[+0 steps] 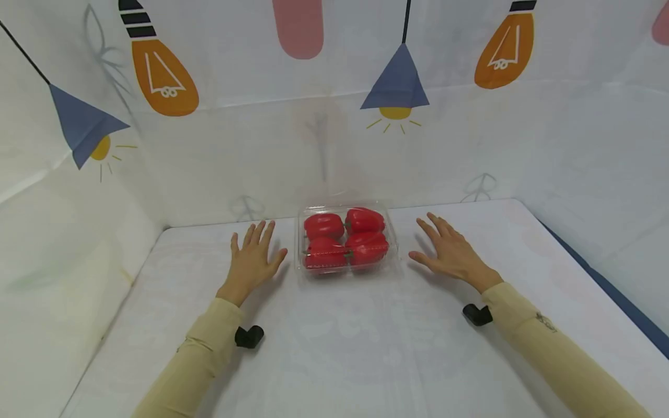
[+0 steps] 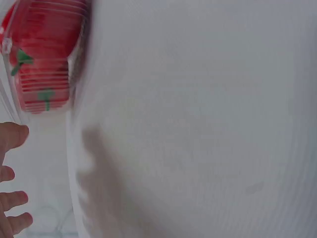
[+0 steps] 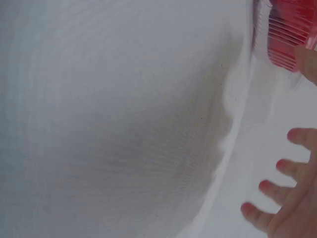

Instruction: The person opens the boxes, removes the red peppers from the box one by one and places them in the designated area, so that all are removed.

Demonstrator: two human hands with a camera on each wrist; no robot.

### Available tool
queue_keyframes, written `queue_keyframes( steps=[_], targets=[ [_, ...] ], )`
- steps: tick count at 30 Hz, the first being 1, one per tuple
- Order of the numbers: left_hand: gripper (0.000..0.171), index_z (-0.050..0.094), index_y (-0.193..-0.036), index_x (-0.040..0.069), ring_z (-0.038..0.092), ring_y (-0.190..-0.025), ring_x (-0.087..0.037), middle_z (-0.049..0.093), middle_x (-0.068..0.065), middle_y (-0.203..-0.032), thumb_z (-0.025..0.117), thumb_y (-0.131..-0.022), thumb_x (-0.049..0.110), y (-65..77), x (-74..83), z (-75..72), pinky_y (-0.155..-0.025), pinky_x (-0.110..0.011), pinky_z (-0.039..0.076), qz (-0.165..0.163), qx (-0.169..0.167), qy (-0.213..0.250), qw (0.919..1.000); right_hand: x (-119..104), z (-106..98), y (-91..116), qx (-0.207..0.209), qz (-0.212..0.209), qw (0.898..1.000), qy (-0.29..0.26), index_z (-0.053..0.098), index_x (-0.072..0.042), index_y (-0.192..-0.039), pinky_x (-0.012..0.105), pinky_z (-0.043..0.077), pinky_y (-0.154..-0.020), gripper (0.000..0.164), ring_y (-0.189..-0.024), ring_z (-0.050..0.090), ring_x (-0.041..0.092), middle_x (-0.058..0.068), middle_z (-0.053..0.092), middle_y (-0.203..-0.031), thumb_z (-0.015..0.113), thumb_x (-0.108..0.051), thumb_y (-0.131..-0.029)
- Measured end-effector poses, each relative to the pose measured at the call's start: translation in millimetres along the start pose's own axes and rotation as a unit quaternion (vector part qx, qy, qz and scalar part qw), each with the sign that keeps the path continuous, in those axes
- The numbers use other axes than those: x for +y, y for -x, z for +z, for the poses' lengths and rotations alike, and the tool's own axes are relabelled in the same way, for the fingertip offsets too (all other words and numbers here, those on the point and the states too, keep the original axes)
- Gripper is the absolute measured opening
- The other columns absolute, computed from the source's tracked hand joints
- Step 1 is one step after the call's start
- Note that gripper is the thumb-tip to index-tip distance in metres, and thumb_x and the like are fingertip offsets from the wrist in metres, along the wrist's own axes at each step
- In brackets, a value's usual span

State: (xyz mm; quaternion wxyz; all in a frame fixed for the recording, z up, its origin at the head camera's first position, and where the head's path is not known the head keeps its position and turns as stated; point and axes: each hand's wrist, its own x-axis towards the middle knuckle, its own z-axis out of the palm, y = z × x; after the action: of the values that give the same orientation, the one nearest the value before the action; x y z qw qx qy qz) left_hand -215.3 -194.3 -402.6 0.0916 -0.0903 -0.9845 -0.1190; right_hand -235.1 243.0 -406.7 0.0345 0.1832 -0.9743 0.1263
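A clear plastic clamshell box (image 1: 346, 276) sits on the white table with several red bell peppers (image 1: 368, 248) inside; its lid looks shut. Green stems (image 2: 45, 94) show through its ribbed wall in the left wrist view. To the box's left, my left hand (image 1: 252, 261) hovers with fingers spread, holding nothing. My right hand (image 1: 449, 251) is on the other side, fingers also spread, with a gap between it and the box. Both hands cast shadows on the cloth. In the right wrist view the fingers (image 3: 277, 191) are apart, and part of the box lies beyond the frame.
White cloth covers the tabletop (image 1: 334, 360). A white fabric wall (image 1: 251, 157) printed with lamps and bulbs rises right behind the box, with more fabric at both sides. Small black wrist mounts (image 1: 250, 337) stick out beneath each sleeve.
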Motion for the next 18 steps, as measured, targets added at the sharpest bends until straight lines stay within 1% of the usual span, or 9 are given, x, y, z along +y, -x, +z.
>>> queue_keyframes(
  steps=[2, 4, 6, 8, 11, 15, 18],
  targets=[
    [0.070, 0.024, -0.149, 0.010, 0.025, -0.140, -0.040, 0.031, -0.018, -0.151, 0.050, -0.093, 0.042, 1.0, 2.2, -0.2, -0.110, -0.066, 0.012, 0.013, 0.007, 0.039, 0.9991, -0.7, 0.3, 0.3, 0.007, -0.007, 1.000, -0.018, 0.023, -0.016, -0.150, 0.066, 0.028, -0.102, 0.083, -0.138, 0.026, 0.044, 0.016, 0.017, -0.156, 0.054, -0.059, -0.086],
    [0.068, 0.027, -0.147, 0.007, 0.031, -0.137, -0.041, 0.036, -0.020, -0.147, 0.054, -0.092, 0.035, 1.8, 4.2, 1.1, -0.108, -0.065, 0.018, 0.026, 0.012, 0.077, 0.9966, -0.8, 0.8, 0.6, 0.010, -0.013, 0.999, -0.036, 0.023, -0.018, -0.150, 0.066, 0.031, -0.100, 0.081, -0.136, 0.029, 0.041, 0.013, 0.017, -0.156, 0.055, -0.057, -0.087],
    [0.067, 0.027, -0.147, 0.004, 0.033, -0.135, -0.042, 0.037, -0.021, -0.146, 0.057, -0.092, 0.030, 2.1, 5.6, 3.4, -0.108, -0.063, 0.023, 0.040, 0.010, 0.115, 0.9925, -0.7, 1.0, 1.3, 0.010, -0.018, 0.999, -0.050, 0.021, -0.019, -0.150, 0.067, 0.032, -0.099, 0.081, -0.135, 0.031, 0.040, 0.011, 0.017, -0.156, 0.055, -0.057, -0.087],
    [0.068, 0.025, -0.147, 0.003, 0.033, -0.136, -0.042, 0.035, -0.022, -0.147, 0.057, -0.092, 0.025, 2.4, 6.6, 6.1, -0.109, -0.060, 0.025, 0.052, -0.003, 0.156, 0.9863, -0.9, 1.2, 1.8, 0.011, -0.024, 0.998, -0.062, 0.021, -0.020, -0.150, 0.067, 0.033, -0.098, 0.080, -0.135, 0.032, 0.039, 0.009, 0.017, -0.157, 0.055, -0.056, -0.087],
    [0.072, 0.019, -0.149, 0.002, 0.029, -0.139, -0.040, 0.032, -0.021, -0.150, 0.059, -0.090, 0.017, 3.1, 6.6, 11.6, -0.111, -0.055, 0.025, 0.069, -0.026, 0.217, 0.9734, -1.7, 0.5, 2.9, 0.012, -0.040, 0.996, -0.080, 0.020, -0.021, -0.151, 0.066, 0.037, -0.095, 0.080, -0.136, 0.033, 0.038, 0.007, 0.017, -0.157, 0.057, -0.054, -0.088],
    [0.081, 0.011, -0.150, 0.004, 0.028, -0.140, -0.039, 0.031, -0.021, -0.150, 0.060, -0.086, 0.005, 4.4, 6.7, 19.2, -0.111, -0.056, 0.025, 0.083, -0.049, 0.297, 0.9500, -4.6, -0.1, 4.5, 0.017, -0.065, 0.992, -0.111, 0.017, -0.026, -0.151, 0.062, 0.042, -0.094, 0.079, -0.134, 0.038, 0.036, 0.005, 0.016, -0.157, 0.060, -0.048, -0.088],
    [0.086, 0.005, -0.151, 0.007, 0.029, -0.139, -0.041, 0.030, -0.023, -0.150, 0.059, -0.085, 0.000, 5.9, 7.6, 24.7, -0.108, -0.058, 0.028, 0.090, -0.058, 0.343, 0.9331, -7.1, 1.3, 5.4, 0.023, -0.080, 0.989, -0.123, 0.016, -0.029, -0.151, 0.059, 0.043, -0.095, 0.078, -0.133, 0.039, 0.035, 0.003, 0.017, -0.156, 0.061, -0.043, -0.088]
  ],
)
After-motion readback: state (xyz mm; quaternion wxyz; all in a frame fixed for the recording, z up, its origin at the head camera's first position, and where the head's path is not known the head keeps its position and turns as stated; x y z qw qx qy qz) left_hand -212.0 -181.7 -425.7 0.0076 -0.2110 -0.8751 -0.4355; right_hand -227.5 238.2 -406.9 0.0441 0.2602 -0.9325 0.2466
